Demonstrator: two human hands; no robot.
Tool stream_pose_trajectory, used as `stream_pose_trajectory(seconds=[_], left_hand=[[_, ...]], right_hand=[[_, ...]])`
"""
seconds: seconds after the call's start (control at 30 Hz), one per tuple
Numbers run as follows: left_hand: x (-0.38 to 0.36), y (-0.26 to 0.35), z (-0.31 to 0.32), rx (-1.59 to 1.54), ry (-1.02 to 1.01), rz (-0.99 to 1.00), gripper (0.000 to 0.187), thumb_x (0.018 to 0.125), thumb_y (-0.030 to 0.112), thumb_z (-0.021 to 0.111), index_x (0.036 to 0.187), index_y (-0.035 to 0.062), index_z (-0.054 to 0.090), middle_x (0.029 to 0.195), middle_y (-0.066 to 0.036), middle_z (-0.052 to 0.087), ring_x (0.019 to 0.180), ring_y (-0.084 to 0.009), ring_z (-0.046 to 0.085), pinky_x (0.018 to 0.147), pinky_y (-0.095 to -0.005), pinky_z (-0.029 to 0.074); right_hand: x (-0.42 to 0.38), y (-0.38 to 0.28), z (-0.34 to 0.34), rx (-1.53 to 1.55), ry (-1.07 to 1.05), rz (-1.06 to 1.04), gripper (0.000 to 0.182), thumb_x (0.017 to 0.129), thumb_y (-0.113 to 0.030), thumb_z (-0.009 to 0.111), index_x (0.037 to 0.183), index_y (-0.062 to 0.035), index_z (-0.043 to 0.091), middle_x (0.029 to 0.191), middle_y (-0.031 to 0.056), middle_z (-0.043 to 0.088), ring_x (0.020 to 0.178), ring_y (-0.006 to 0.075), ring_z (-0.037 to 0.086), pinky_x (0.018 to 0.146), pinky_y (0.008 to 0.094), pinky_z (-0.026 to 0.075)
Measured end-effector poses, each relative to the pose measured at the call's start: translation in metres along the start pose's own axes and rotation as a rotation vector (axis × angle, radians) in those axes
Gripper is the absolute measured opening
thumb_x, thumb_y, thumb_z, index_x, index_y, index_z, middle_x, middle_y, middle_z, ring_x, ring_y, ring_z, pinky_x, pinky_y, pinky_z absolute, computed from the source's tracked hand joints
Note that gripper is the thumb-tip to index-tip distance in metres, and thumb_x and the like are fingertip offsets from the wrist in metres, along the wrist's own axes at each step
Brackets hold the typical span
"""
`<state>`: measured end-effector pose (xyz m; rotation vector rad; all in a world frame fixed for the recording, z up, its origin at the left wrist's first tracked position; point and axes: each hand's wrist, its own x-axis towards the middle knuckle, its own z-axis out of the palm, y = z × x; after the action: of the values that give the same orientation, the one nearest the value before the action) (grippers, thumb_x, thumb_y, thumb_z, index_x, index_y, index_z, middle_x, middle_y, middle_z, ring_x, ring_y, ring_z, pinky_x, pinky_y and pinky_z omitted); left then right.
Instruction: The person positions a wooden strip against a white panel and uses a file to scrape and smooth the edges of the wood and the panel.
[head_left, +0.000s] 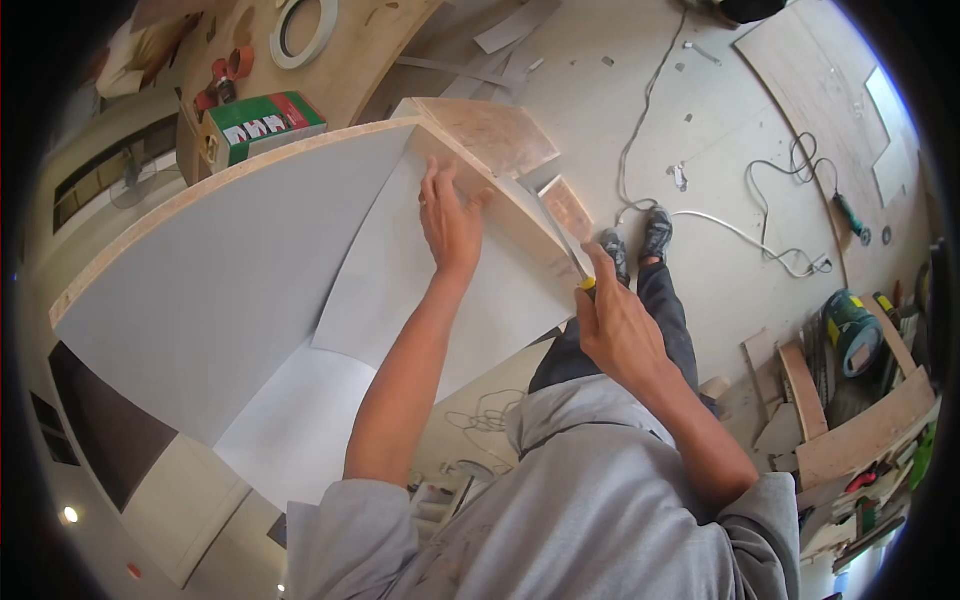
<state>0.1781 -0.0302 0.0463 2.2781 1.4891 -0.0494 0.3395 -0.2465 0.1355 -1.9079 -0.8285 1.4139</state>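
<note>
A wooden box-like cabinet stands in front of me, its inside faces lined with white and grey laminate and its edges bare wood. My left hand rests against its inner side near the top edge, fingers stretched out. My right hand is closed round the yellow handle of a file, whose long metal blade lies along the outer side of the cabinet's right edge panel. The palm and fingers hide most of the handle.
Behind the cabinet, a green-and-red box and a tape roll sit on a wooden table. A cord crosses the floor by my feet. An angle grinder lies on a board at right, above wood offcuts.
</note>
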Motion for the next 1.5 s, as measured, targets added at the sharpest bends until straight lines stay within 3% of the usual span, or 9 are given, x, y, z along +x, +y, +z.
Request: stream_pose_trajectory(seconds=[0.33, 0.43, 0.53, 0.73, 0.83, 0.93, 1.23, 1.33, 1.5], left_hand=[[-0.009, 0.015, -0.022, 0.163, -0.214, -0.068, 0.108, 0.083, 0.05, 0.088, 0.163, 0.0121, 0.028, 0.178, -0.012, 0.008, 0.16, -0.0418, 0.021, 0.116, -0.078, 0.033], [-0.007, 0.014, -0.02, 0.252, -0.258, -0.04, 0.121, 0.078, 0.057, 0.088, 0.165, 0.0086, 0.02, 0.176, -0.018, 0.007, 0.159, -0.0403, 0.026, 0.122, -0.0545, 0.04], [-0.009, 0.005, -0.014, 0.075, -0.204, -0.003, 0.124, 0.074, 0.047, 0.095, 0.167, 0.0134, 0.018, 0.179, -0.014, 0.003, 0.16, -0.0487, 0.015, 0.115, -0.0775, 0.035], [-0.006, 0.01, -0.01, 0.113, -0.221, -0.07, 0.124, 0.074, 0.035, 0.096, 0.166, 0.0135, 0.017, 0.179, -0.014, 0.0, 0.158, -0.0548, 0.016, 0.113, -0.0778, 0.037], [-0.005, 0.025, -0.017, 0.209, -0.283, -0.145, 0.124, 0.073, 0.035, 0.096, 0.164, 0.0071, 0.016, 0.176, -0.02, 0.003, 0.16, -0.0412, 0.021, 0.125, -0.0515, 0.039], [-0.006, 0.012, -0.008, 0.079, -0.2, -0.079, 0.116, 0.076, 0.029, 0.095, 0.164, 0.0137, 0.021, 0.178, -0.013, 0.0, 0.157, -0.0583, 0.016, 0.11, -0.0789, 0.04], [-0.007, 0.02, -0.014, 0.068, -0.231, -0.085, 0.114, 0.08, 0.036, 0.092, 0.164, 0.0112, 0.019, 0.178, -0.014, -0.003, 0.156, -0.0603, 0.016, 0.106, -0.0837, 0.039], [-0.005, 0.016, -0.011, 0.135, -0.215, -0.054, 0.125, 0.074, 0.045, 0.093, 0.164, -0.0005, 0.018, 0.174, -0.028, 0.005, 0.159, -0.0492, 0.017, 0.124, -0.0594, 0.033], [-0.008, 0.012, -0.008, 0.021, -0.187, -0.038, 0.115, 0.08, 0.042, 0.09, 0.166, 0.0117, 0.019, 0.178, -0.016, -0.001, 0.156, -0.0618, 0.013, 0.108, -0.0839, 0.036]], right_hand=[[-0.005, 0.005, 0.011, -0.047, 0.038, -0.145, 0.064, 0.101, -0.006, 0.057, 0.162, -0.0079, 0.037, 0.1, 0.0291, 0.069, 0.086, 0.0481, 0.069, 0.078, 0.0545, 0.055], [-0.002, 0.0, 0.012, -0.072, 0.011, -0.141, 0.065, 0.1, -0.006, 0.057, 0.162, -0.0083, 0.037, 0.098, 0.0285, 0.069, 0.087, 0.0483, 0.069, 0.079, 0.0547, 0.055], [0.004, -0.009, 0.014, -0.119, -0.048, -0.109, 0.066, 0.099, -0.006, 0.057, 0.162, -0.0117, 0.037, 0.099, 0.0267, 0.069, 0.089, 0.0491, 0.069, 0.081, 0.0558, 0.055], [0.017, -0.025, 0.016, -0.167, -0.132, -0.114, 0.08, 0.088, 0.001, 0.061, 0.163, 0.0013, 0.032, 0.106, 0.0363, 0.067, 0.093, 0.0506, 0.071, 0.081, 0.0535, 0.059], [0.022, -0.037, 0.01, -0.182, -0.18, -0.082, 0.079, 0.086, 0.002, 0.06, 0.16, 0.0058, 0.032, 0.108, 0.0393, 0.066, 0.094, 0.052, 0.071, 0.082, 0.0537, 0.059], [0.039, -0.049, 0.018, -0.158, -0.19, -0.076, 0.077, 0.085, 0.002, 0.061, 0.156, 0.0104, 0.034, 0.102, 0.0387, 0.068, 0.091, 0.0528, 0.071, 0.081, 0.0542, 0.059], [0.039, -0.077, 0.02, -0.274, -0.11, -0.105, 0.068, 0.083, 0.002, 0.062, 0.146, 0.013, 0.041, 0.091, 0.0348, 0.07, 0.083, 0.0507, 0.072, 0.075, 0.0559, 0.058], [0.065, -0.055, 0.043, -0.182, -0.122, -0.086, 0.072, 0.086, 0.0, 0.06, 0.153, 0.0081, 0.037, 0.094, 0.0352, 0.07, 0.084, 0.0504, 0.072, 0.077, 0.0568, 0.058], [0.074, -0.049, 0.041, -0.13, -0.031, -0.194, 0.073, 0.085, 0.001, 0.061, 0.154, 0.0069, 0.036, 0.092, 0.0336, 0.07, 0.089, 0.0506, 0.072, 0.078, 0.0573, 0.057]])
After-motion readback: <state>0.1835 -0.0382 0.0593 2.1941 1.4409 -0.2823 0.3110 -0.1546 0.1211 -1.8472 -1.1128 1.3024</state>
